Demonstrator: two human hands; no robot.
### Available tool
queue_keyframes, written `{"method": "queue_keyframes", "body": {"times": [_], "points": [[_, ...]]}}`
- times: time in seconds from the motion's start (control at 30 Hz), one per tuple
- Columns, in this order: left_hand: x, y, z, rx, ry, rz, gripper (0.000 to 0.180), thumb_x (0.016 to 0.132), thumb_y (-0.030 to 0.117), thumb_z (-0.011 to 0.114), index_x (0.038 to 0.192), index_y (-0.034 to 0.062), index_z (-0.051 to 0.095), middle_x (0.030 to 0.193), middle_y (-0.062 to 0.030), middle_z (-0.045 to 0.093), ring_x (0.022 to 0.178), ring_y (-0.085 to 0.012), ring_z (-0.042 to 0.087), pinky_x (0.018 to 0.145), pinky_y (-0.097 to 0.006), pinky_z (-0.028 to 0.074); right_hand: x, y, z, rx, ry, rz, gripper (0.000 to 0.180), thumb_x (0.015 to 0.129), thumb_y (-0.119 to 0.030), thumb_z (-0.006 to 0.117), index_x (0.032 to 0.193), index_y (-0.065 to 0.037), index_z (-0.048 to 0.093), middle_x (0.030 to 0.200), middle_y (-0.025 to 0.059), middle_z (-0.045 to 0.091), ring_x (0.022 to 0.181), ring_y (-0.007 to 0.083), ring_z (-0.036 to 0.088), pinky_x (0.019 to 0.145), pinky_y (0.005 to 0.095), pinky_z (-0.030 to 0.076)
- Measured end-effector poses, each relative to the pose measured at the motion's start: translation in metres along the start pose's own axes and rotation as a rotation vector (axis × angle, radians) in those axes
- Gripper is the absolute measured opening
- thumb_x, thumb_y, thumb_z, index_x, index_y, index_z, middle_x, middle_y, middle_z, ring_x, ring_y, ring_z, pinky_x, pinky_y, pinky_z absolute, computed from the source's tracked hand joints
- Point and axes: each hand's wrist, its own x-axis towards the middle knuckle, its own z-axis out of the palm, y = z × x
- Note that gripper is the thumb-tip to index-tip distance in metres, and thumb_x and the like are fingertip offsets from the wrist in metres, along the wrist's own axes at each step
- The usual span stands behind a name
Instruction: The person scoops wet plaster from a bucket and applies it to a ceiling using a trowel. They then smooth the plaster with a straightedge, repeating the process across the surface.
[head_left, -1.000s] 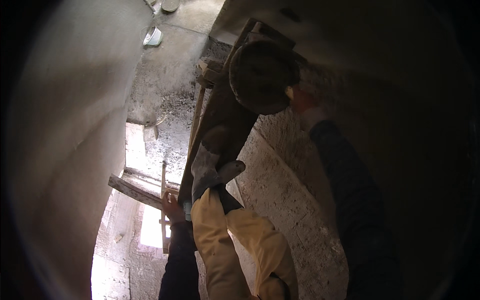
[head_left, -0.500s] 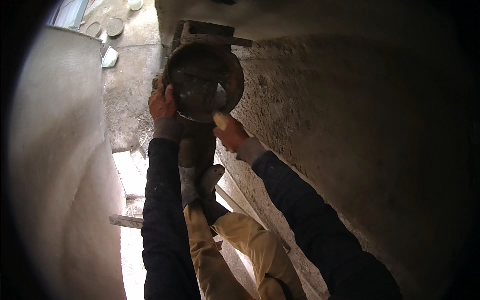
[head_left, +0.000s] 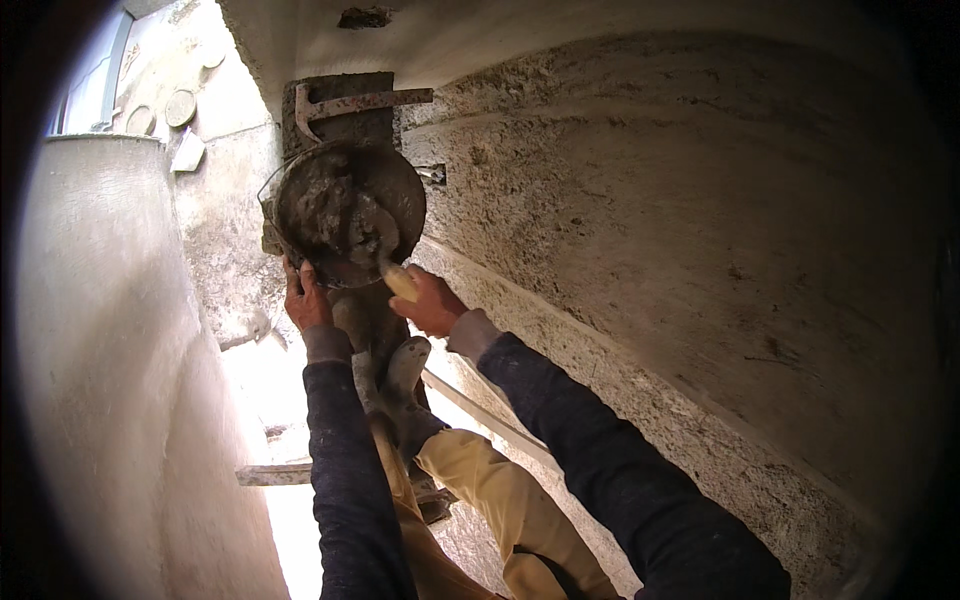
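Note:
A round bucket (head_left: 413,205) of wet grey mortar (head_left: 330,205) stands ahead of me on a narrow dark plank (head_left: 375,127). My left hand (head_left: 308,303) grips its near left rim, with the fingers up against the side. In my right hand (head_left: 435,303) is a trowel (head_left: 401,284), its pale wooden handle in my closed fingers. The trowel's blade lies in the mortar near the bucket's right side, coated and hard to tell from it. The bucket's thin wire handle (head_left: 264,185) hangs out at the left.
Beyond the bucket lies a rust-spotted metal bar with a crosspiece (head_left: 365,103). A rough wall (head_left: 620,200) rises close on the right, a smooth one (head_left: 120,350) on the left. My boots (head_left: 407,365) are below the bucket. Far down left are round pans (head_left: 181,108) and a white container (head_left: 188,151).
The view has shifted, so the bucket sits farther left and lower in it. The trowel's blade, shiny and plain before, is now mortar-coated. Both hands keep their holds.

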Motion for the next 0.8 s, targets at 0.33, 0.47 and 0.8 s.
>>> {"method": "queue_keyframes", "body": {"times": [0.33, 0.47, 0.8], "points": [[0.035, -0.035, -0.025, 0.097, 0.010, -0.040, 0.062, 0.088, 0.039, 0.053, 0.136, 0.0053, 0.035, 0.117, -0.0152, 0.055, 0.100, -0.0199, 0.056, 0.078, -0.029, 0.049, 0.019, -0.031, -0.012, -0.677, 0.033, -0.200, 0.032, 0.081, -0.008, 0.051, 0.109, 0.001, 0.039, 0.080, 0.0247, 0.061, 0.078, 0.0412, 0.061, 0.065, 0.0482, 0.050], [0.018, -0.007, -0.016, 0.056, -0.068, -0.098, 0.064, 0.088, 0.041, 0.054, 0.137, 0.0055, 0.033, 0.116, -0.0146, 0.056, 0.097, -0.0201, 0.057, 0.075, -0.028, 0.050, 0.002, -0.040, -0.019, -0.811, -0.093, -0.150, 0.023, 0.082, -0.005, 0.047, 0.104, -0.001, 0.043, 0.079, 0.0226, 0.062, 0.080, 0.0387, 0.062, 0.067, 0.0474, 0.050], [0.006, 0.006, -0.011, 0.280, 0.000, -0.026, 0.066, 0.087, 0.045, 0.051, 0.133, 0.0000, 0.038, 0.113, -0.0188, 0.058, 0.097, -0.0230, 0.058, 0.077, -0.030, 0.048, 0.008, -0.045, -0.098, -0.896, 0.015, -0.194, 0.027, 0.083, -0.008, 0.048, 0.108, -0.001, 0.045, 0.089, 0.0231, 0.062, 0.081, 0.0381, 0.062, 0.067, 0.0470, 0.049]]}}
